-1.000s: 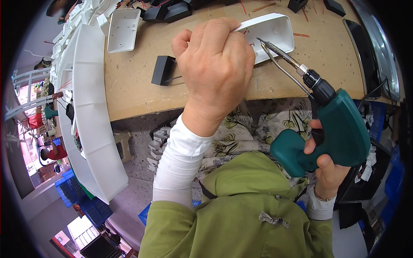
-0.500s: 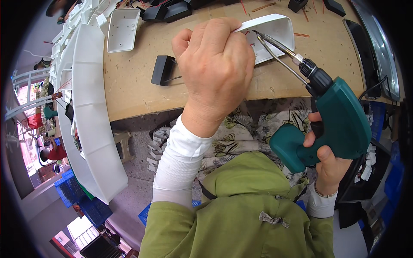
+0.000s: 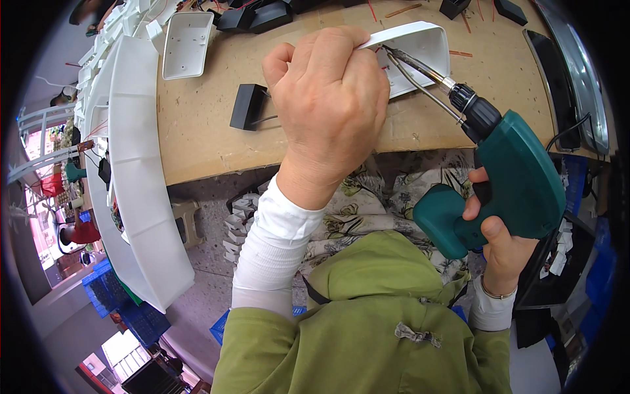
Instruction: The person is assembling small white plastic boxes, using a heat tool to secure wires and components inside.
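My left hand (image 3: 331, 108) has its fingers closed on the near-left rim of a white plastic housing (image 3: 428, 56), which stands tilted on the bench. Wrapped round the handle of a green soldering gun (image 3: 522, 177) is my right hand (image 3: 504, 253). The gun's metal tip and its thin side tube reach into the housing, close to the left fingers. Whatever the tip touches is mostly hidden by my left hand; a bit of red shows there. A small black box (image 3: 245, 106) with a dark lead lies left of my left wrist.
Another open white housing (image 3: 186, 46) lies at the back left. A long white tray (image 3: 134, 164) runs along the bench's left side. Black boxes (image 3: 270, 16) and red wires are at the far edge. A dark flat panel (image 3: 553, 85) borders the right; blue crates (image 3: 134, 308) stand lower left.
The soldering gun has shifted slightly up and to the left, its tip a little farther into the housing. My left hand and the housing have hardly moved.
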Tool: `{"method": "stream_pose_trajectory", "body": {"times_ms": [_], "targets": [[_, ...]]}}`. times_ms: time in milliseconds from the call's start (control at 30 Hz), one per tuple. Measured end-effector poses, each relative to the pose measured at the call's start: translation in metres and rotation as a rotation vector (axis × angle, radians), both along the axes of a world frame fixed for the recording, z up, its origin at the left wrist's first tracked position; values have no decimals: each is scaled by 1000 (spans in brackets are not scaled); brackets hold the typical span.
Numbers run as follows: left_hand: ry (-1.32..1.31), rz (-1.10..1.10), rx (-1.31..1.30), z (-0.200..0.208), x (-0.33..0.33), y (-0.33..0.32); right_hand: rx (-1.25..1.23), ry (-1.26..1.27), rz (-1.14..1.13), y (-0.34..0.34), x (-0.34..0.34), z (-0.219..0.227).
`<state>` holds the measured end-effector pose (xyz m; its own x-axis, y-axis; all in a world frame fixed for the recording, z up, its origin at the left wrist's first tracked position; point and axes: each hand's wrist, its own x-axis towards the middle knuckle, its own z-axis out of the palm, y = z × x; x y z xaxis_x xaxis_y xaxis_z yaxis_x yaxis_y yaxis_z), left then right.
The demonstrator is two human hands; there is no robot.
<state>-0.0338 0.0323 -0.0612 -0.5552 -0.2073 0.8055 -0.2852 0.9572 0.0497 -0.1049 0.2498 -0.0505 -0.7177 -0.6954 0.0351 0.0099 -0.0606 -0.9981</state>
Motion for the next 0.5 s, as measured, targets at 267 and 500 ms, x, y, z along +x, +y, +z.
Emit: {"method": "stream_pose_trajectory", "body": {"times_ms": [267, 500], "targets": [[8, -6, 1, -1, 0, 0, -4, 19, 19, 1, -2, -2], [-5, 3, -4, 0, 1, 0, 25, -39, 14, 3, 1, 1]]}}
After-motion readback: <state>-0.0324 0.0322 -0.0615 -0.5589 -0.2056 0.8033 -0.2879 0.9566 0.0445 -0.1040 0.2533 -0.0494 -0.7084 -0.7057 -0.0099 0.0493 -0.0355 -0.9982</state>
